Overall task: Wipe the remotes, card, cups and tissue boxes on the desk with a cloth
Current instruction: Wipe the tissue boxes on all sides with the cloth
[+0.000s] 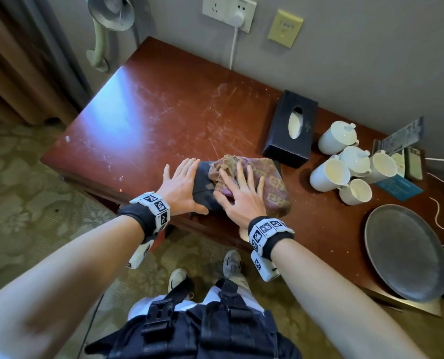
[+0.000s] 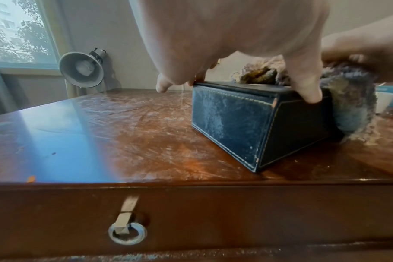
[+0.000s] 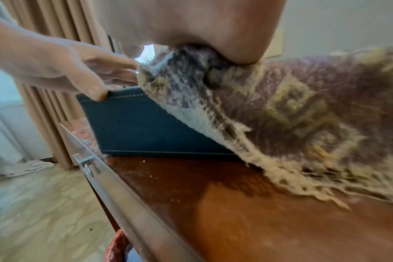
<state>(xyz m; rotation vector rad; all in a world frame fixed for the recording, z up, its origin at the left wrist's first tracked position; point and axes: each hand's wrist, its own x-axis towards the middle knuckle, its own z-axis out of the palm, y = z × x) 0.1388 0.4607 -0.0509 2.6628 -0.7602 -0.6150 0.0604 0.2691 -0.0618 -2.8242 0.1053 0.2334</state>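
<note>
Forearms closest to camera, both reaching to bench [image 1: 148, 104] front edge. Dark tissue box [image 2: 231, 122] sat just inside that edge; wide bare bench surface lay to its left. Left hand [image 1: 180, 186] steadied box's left end, fingers straight, thumb on front face. Right hand [image 1: 241, 195] pressed flat on patterned cloth [image 1: 270, 182] draped over box. Second tissue box [image 1: 290, 128] behind, tissue showing in slot. Cups [image 1: 345, 164] clustered right, beside grey tray [image 1: 407, 252].
</note>
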